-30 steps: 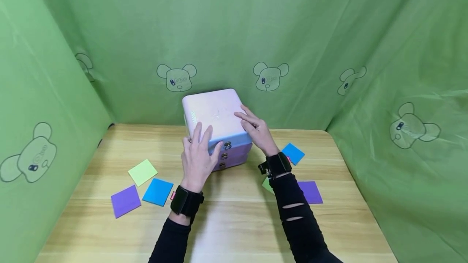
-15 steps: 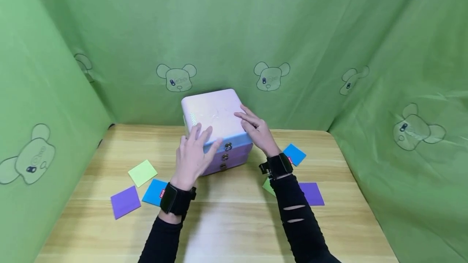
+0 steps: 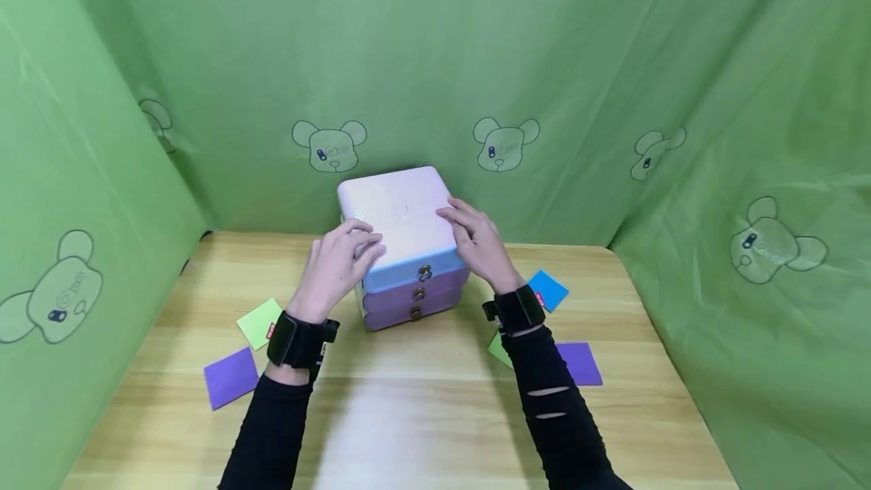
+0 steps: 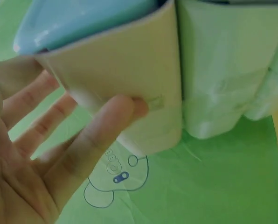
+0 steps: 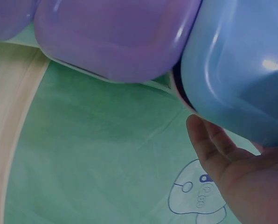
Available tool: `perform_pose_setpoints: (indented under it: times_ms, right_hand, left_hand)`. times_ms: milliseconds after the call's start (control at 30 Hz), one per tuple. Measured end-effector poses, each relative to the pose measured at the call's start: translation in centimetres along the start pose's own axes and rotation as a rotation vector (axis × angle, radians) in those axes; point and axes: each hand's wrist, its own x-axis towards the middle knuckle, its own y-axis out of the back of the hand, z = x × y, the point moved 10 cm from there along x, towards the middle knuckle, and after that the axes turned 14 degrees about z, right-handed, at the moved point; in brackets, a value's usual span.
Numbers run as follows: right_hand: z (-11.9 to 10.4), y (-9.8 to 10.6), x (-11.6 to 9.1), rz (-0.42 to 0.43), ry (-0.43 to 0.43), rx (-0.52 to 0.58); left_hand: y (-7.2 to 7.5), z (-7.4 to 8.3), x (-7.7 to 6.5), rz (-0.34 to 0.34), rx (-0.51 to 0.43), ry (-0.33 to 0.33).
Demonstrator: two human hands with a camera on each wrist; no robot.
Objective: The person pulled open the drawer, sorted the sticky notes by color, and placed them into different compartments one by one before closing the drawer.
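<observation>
Wooden table [image 3: 395,414] with a three-drawer storage box [image 3: 410,252] at its far middle.
Purple card [image 3: 231,378] near left; left hand [image 3: 333,267], fingers parted and slightly bent, touches the box's left side; right hand [image 3: 483,249], fingers nearly straight, rests along its top right; neither grips; green curtain [image 3: 415,36] behind.

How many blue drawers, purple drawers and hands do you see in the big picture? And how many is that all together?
Blue drawer: 1
Purple drawers, the middle one and the bottom one: 2
Hands, the left hand and the right hand: 2
Total: 5
</observation>
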Motion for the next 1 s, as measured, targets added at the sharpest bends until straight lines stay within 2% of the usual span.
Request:
perform_pose_setpoints:
  times_ms: [233, 400, 533, 700, 1000]
  right_hand:
    - [-0.6, 0.9, 0.2, 0.028, 0.030, -0.051]
    - [-1.6, 1.7, -0.3, 0.050, 0.035, -0.046]
    - [-2.9, 2.7, -1.7, 0.108, 0.066, -0.035]
    - [-5.1, 3.3, -4.0, 0.186, 0.167, -0.032]
    - [-7.1, 3.9, -7.6, 0.281, 0.265, -0.037]
  left_hand:
    - [-0.3, 0.1, 0.2, -0.020, -0.002, 0.005]
    - [-0.3, 0.0, 0.2, -0.008, 0.018, -0.022]
    - [-0.7, -0.6, -0.2, -0.023, -0.059, -0.007]
    - [-1.4, -1.7, -0.6, -0.068, -0.178, 0.052]
    - [-2.7, -2.1, -0.4, -0.147, -0.207, 0.085]
